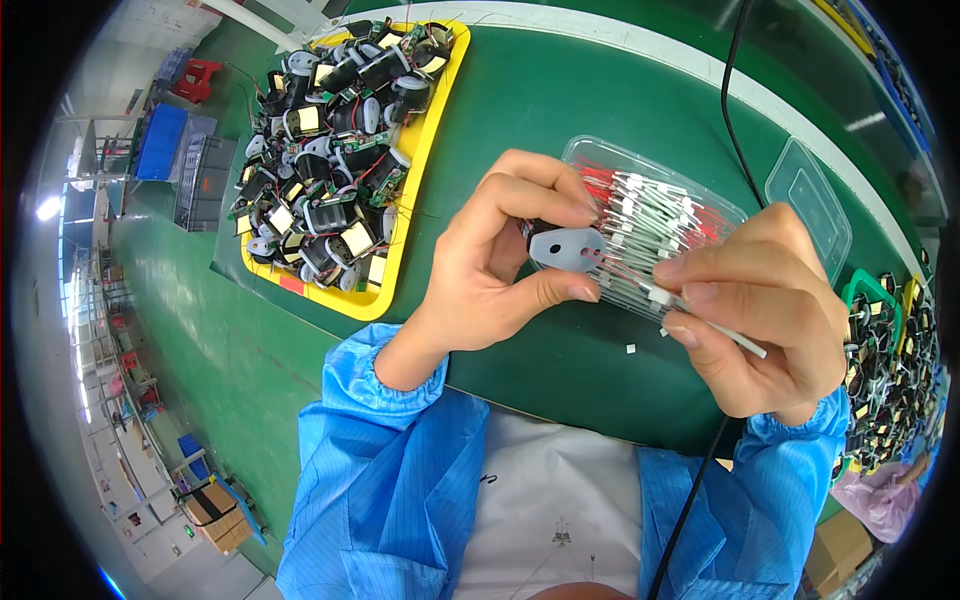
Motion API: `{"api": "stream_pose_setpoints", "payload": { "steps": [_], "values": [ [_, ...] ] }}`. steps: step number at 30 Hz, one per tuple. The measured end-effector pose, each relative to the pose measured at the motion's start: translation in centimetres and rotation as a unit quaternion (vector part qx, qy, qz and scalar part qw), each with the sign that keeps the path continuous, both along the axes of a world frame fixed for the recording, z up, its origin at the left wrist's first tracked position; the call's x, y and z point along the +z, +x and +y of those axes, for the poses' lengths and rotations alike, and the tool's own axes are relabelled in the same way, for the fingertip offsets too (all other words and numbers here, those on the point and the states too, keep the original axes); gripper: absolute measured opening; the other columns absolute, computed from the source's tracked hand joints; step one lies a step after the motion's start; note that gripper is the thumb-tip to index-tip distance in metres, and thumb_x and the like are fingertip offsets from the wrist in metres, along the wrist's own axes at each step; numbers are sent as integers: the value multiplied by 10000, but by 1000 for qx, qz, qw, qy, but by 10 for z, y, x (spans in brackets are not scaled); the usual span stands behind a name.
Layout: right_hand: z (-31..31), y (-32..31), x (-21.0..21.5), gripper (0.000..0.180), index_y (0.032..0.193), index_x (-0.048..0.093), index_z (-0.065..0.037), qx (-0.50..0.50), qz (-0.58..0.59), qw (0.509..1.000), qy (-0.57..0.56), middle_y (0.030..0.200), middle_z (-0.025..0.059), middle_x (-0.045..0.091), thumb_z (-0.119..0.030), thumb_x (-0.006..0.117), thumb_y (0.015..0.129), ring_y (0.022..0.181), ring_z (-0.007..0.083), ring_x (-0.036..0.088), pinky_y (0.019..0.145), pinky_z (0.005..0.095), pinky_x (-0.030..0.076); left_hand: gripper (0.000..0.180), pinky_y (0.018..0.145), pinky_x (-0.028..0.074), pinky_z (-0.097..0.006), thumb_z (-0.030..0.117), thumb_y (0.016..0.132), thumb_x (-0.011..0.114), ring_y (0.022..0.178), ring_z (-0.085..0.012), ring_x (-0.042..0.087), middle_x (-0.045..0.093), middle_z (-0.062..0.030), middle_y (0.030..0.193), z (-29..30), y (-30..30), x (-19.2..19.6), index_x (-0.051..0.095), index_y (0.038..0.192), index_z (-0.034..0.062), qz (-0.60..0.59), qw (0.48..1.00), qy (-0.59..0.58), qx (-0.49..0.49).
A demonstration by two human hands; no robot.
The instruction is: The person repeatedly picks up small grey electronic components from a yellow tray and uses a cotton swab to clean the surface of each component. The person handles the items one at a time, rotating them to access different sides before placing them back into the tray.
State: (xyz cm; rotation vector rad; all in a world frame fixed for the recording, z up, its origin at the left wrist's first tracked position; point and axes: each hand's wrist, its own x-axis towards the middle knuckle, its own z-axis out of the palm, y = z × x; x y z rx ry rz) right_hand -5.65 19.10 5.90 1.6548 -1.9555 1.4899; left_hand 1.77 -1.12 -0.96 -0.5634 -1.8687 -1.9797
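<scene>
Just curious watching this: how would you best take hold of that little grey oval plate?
Probably by its rim, edge-on, coming from its left side as the left hand does: thumb under, fingers over. The grey plate is thin and flat, and its holed face stays open toward the white-sleeved wire.

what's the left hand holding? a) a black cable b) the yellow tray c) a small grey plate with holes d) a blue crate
c: the left hand pinches a small grey plate with holes between thumb and fingers, above the green table.
</scene>
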Motion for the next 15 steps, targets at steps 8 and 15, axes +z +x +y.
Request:
{"api": "stream_pose_setpoints", "payload": {
  "steps": [8, 15],
  "values": [
    [-3, 5, -1, 263, 911, 576, -58, -6, 29, 1000, -8, 883, 138, 676, -12, 736, 707, 670, 211, 549, 576, 311, 412, 434, 888, 444, -319, 13, 724, 766, 1036, -201, 509, 485, -133, 1128, 1, 1, 1, 526, 1086, -9, -9, 999, 38, -9],
    [-3, 2, -3, 272, 908, 580, -51, 6, 8, 1000, -23, 845, 129, 676, -5, 739, 692, 663, 212, 571, 574, 314, 400, 425, 900, 439, -323, 23, 729, 764, 1036, -205, 510, 491, -138, 1122, 1, 1, 1, 531, 1082, -13, -7, 999, 35, -12]
  ]
}}
